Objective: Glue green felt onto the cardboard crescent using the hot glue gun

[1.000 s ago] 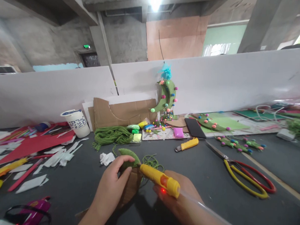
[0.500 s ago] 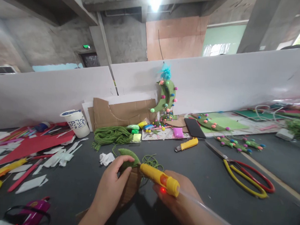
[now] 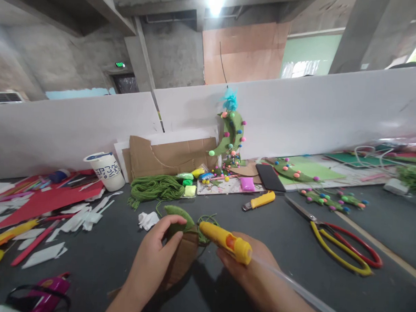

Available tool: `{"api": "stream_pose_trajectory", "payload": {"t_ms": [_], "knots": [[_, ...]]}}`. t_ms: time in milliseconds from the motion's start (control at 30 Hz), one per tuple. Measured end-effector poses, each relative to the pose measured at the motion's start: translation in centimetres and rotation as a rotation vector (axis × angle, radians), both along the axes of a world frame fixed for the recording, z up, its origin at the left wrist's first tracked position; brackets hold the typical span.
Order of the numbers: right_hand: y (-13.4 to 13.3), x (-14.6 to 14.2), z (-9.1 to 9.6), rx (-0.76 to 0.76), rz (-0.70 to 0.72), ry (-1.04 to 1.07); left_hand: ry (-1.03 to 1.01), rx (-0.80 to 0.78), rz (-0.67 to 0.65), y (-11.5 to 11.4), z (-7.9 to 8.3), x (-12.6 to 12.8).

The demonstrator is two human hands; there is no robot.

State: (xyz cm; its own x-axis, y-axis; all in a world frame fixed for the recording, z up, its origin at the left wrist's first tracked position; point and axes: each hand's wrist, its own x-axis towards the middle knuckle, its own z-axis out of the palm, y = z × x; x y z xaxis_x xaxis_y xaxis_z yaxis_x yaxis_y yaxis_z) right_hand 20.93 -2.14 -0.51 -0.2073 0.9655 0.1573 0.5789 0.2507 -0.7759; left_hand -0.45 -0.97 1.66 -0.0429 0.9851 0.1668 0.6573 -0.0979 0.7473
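Note:
My left hand pinches a curved cardboard piece whose top end is wrapped in green yarn. My right hand grips a yellow glue gun with a clear glue stick trailing from its back. The gun's nozzle points left at the green-wrapped end, close to my left fingers. Loose green yarn lies just behind the nozzle on the dark table.
A hank of green yarn, a yellow utility knife, red-and-yellow scissors, a paper cup, red paper, white scraps and a purple tool lie around. A decorated green crescent leans on the white wall.
The glue gun has shifted slightly right and tilted, so its red light no longer shows. My left hand stays on the piece.

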Motion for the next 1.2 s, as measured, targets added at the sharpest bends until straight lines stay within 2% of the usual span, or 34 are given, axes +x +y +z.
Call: {"api": "stream_pose_trajectory", "payload": {"t_ms": [133, 233, 300, 400, 500, 567, 667, 767, 833, 900, 967, 1033, 1100, 1200], "knots": [[1.0, 0.4, -0.1, 0.018, -0.039, 0.185, 0.004, 0.016, -0.019, 0.0, 0.2, -0.4], [1.9, 0.8, -0.1, -0.154, -0.038, 0.262, 0.093, 0.085, 0.039, 0.6, 0.3, -1.0], [2.2, 0.9, 0.0, -0.329, 0.029, 0.315, 0.118, 0.108, 0.094, 1.1, 0.3, -1.7], [1.7, 1.1, -0.2, -0.504, 0.214, 0.369, 0.13, 0.122, 0.156, 1.7, 0.3, -2.7], [0.8, 1.0, -0.7, -0.576, 0.28, 0.22, 0.122, 0.121, 0.17, 1.9, 0.4, -3.2], [0.3, 0.8, -0.8, -0.517, 0.261, 0.012, 0.111, 0.118, 0.166, 1.7, 0.5, -3.1], [0.2, 0.4, -0.7, -0.292, 0.227, -0.259, 0.088, 0.099, 0.142, 1.3, 0.7, -2.6], [0.7, 0.4, -0.4, -0.092, 0.133, -0.364, -0.011, 0.024, 0.057, 0.5, 0.9, -1.8], [1.1, 0.5, -0.2, -0.002, 0.026, -0.254, -0.089, -0.051, -0.018, -0.2, 1.0, -1.0], [1.3, 0.6, -0.1, 0.018, 0.01, 0.027, -0.1, -0.09, -0.084, -0.9, 1.1, -0.2], [1.3, 0.5, -0.2, -0.065, 0.123, 0.36, -0.083, -0.109, -0.149, -1.4, 1.2, 0.6], [1.1, 0.2, -0.6, -0.217, 0.27, 0.614, -0.061, -0.099, -0.198, -1.6, 1.2, 1.1], [0.8, -0.1, -1.0, -0.342, 0.32, 0.687, -0.043, -0.079, -0.219, -1.6, 1.2, 1.4], [0.5, -0.4, -1.0, -0.324, 0.251, 0.486, -0.026, -0.068, -0.225, -1.4, 1.0, 1.3]]}}
